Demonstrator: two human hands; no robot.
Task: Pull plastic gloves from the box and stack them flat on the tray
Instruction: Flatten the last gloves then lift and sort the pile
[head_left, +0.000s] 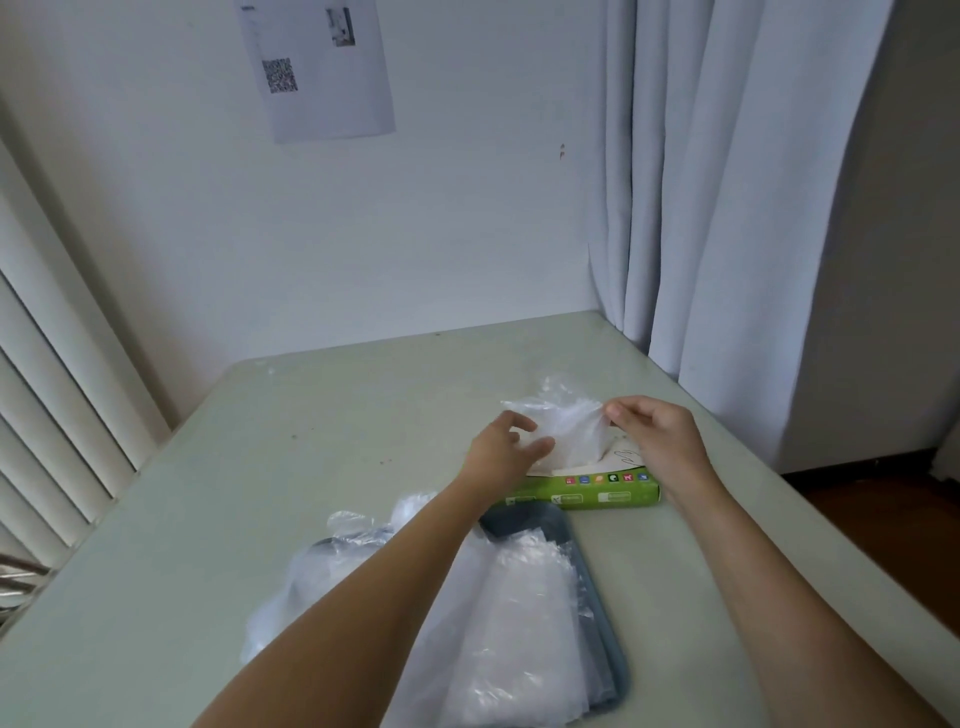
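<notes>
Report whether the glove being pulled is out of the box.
Partly out: the glove rises from the top opening of the green box, its edge pinched by the right hand.

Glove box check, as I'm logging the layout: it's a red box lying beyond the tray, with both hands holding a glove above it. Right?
Not quite: the head view shows the box is green, not red. It does lie beyond the tray, and the left hand and right hand both hold a glove above it.

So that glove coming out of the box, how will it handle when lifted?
Likely floppy: the glove crumples where the right hand pinches it. Probably very light, thin see-through film like the stack on the tray.
</notes>
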